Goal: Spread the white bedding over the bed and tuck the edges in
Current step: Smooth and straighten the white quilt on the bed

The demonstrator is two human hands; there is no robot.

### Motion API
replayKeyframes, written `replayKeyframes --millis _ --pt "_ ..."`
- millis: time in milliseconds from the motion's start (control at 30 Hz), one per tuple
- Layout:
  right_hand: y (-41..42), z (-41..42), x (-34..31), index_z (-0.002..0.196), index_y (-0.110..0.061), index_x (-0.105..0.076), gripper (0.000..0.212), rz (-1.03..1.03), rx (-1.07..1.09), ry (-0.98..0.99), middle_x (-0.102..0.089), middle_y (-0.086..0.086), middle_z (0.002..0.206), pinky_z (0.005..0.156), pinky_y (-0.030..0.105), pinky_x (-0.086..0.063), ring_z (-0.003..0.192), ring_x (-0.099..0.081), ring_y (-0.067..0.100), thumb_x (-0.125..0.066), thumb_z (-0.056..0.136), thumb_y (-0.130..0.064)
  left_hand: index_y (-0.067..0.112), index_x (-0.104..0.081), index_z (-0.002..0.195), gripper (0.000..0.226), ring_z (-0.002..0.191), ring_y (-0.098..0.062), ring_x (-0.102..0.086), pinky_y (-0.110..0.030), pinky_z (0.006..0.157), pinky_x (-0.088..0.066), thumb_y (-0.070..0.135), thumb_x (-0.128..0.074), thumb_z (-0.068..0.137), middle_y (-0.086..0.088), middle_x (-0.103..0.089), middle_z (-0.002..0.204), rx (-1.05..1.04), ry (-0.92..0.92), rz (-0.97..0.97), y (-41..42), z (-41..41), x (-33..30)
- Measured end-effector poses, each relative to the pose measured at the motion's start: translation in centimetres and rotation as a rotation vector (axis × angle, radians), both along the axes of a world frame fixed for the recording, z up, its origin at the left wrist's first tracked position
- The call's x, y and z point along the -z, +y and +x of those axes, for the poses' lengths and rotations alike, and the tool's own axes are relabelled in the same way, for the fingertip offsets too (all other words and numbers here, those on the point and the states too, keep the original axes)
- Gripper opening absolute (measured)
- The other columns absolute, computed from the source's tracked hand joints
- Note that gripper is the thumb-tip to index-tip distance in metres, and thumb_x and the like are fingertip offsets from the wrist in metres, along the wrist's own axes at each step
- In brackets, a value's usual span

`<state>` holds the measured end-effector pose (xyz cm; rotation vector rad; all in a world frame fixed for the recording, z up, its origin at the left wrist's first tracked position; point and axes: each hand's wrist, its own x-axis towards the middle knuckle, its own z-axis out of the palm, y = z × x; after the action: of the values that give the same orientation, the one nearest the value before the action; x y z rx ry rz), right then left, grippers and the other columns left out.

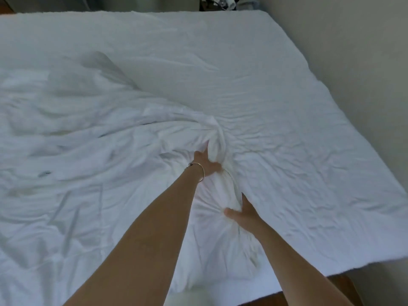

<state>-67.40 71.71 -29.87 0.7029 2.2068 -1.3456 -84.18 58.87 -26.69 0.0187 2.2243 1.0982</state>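
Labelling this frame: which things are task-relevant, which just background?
Job:
white bedding, bunched
bed
left hand, gripping the bunch
right hand, gripping the bunch

Background:
bracelet on left wrist
wall
dark clutter beyond the bed, unclear

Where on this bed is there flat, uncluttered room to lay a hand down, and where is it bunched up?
Flattest: the far right stretch of the bed, bordered by the wall and far edge. Crowded: the gathered white bedding gripped by the left hand and right hand, plus rumpled folds leftward.

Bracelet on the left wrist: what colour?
Silver-toned, a thin bangle; the head view, the only one, shows it.
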Motion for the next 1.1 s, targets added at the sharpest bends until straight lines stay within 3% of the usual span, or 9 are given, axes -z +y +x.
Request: replayKeyframes --millis 100,200,367,467,567,767,867,967,1100 --pt "1.7 2.6 3.0 0.153 -0.021 -0.025 0.068 0.063 0.063 -0.148 -0.04 0.001 0.15 0.098 0.023 -0.037 0.127 -0.047 0.021 -0.059 0.093 -0.024 0.037 -0.009 0.153 0.08 0.139 -0.034 -0.026 -0.041 0.108 -0.029 0.056 -0.053 0.089 -0.005 -0.015 0.155 0.32 -0.093 -0.332 1.9 1.7 2.5" --pt "2.4 3.0 3.7 0.149 -0.025 -0.033 0.066 0.109 0.098 -0.189 -0.05 0.005 0.141 0.092 0.028 -0.043 0.118 -0.053 0.021 -0.061 0.09 -0.03 0.044 -0.01 0.151 0.066 0.141 -0.031 -0.02 -0.046 0.111 -0.022 0.055 -0.041 0.094 0.003 -0.012 0.159 0.336 0.024 -0.437 1.5 3.3 3.7" --pt "1.5 -2.3 1.7 0.15 -0.034 -0.03 0.07 0.233 -0.039 0.051 -0.035 -0.002 0.149 0.106 0.038 -0.04 0.134 -0.041 0.017 -0.061 0.088 -0.044 0.034 -0.018 0.152 0.055 0.145 -0.025 -0.015 -0.039 0.116 -0.013 0.044 -0.033 0.1 0.001 -0.013 0.16 0.08 0.195 -0.346 -0.6 3.8 4.9" --pt "-0.8 -7.2 0.5 0.15 -0.036 -0.029 0.067 0.323 -0.218 0.222 -0.026 -0.004 0.155 0.11 0.037 -0.034 0.141 -0.028 0.017 -0.059 0.091 -0.045 0.025 -0.021 0.152 0.053 0.146 -0.026 -0.012 -0.041 0.115 -0.013 0.04 -0.029 0.101 -0.004 -0.015 0.16 -0.094 0.261 -0.507 -3.6 3.5 6.0" --pt "-3.5 -11.8 0.1 0.149 -0.036 -0.03 0.063 0.489 -0.408 0.347 -0.03 -0.004 0.153 0.109 0.036 -0.032 0.139 -0.029 0.021 -0.057 0.092 -0.044 0.011 -0.018 0.152 0.072 0.145 -0.029 -0.011 -0.044 0.114 -0.014 0.057 -0.025 0.097 -0.013 -0.02 0.157 -0.473 0.087 -0.578 -7.6 3.1 6.5" --pt "-8.7 -19.6 -0.4 0.141 -0.055 0.024 0.107 0.276 -0.542 0.282 -0.019 -0.001 0.156 0.109 0.044 -0.035 0.146 -0.014 0.02 -0.066 0.085 -0.044 -0.004 -0.026 0.147 0.11 0.14 -0.03 -0.027 -0.042 0.115 -0.022 0.083 -0.032 0.08 -0.02 -0.025 0.153 -0.915 -0.14 -0.157 -13.1 -2.9 5.3" --pt "-10.1 -21.1 0.2 0.137 -0.05 0.036 0.122 0.323 -0.6 0.338 0.002 -0.005 0.162 0.118 0.045 -0.022 0.15 0.002 0.022 -0.072 0.081 -0.038 0.001 -0.006 0.151 0.121 0.14 -0.024 -0.031 -0.035 0.115 -0.027 0.07 -0.066 0.072 -0.011 -0.018 0.156 -1.279 -0.081 0.349 -14.3 -7.1 3.5" --pt "-11.4 -21.1 1.7 0.135 -0.046 0.041 0.127 0.331 -0.529 0.354 0.015 -0.003 0.161 0.121 0.045 -0.013 0.149 0.009 0.02 -0.074 0.08 -0.041 0.001 0.014 0.149 0.14 0.143 -0.02 -0.022 -0.03 0.118 -0.019 0.058 -0.081 0.064 -0.013 -0.005 0.157 -1.451 -0.06 0.452 -14.1 -11.6 2.1" --pt "-12.5 -25.3 2.0 0.147 -0.037 0.021 0.121 0.352 -0.225 0.578 -0.002 0.009 0.162 0.119 0.048 -0.021 0.149 -0.006 0.029 -0.074 0.074 -0.053 -0.004 -0.009 0.146 0.097 0.127 -0.018 -0.042 -0.026 0.113 -0.023 0.026 -0.074 0.08 0.004 -0.038 0.129 -1.299 0.151 0.395 -11.4 -17.9 -0.1"
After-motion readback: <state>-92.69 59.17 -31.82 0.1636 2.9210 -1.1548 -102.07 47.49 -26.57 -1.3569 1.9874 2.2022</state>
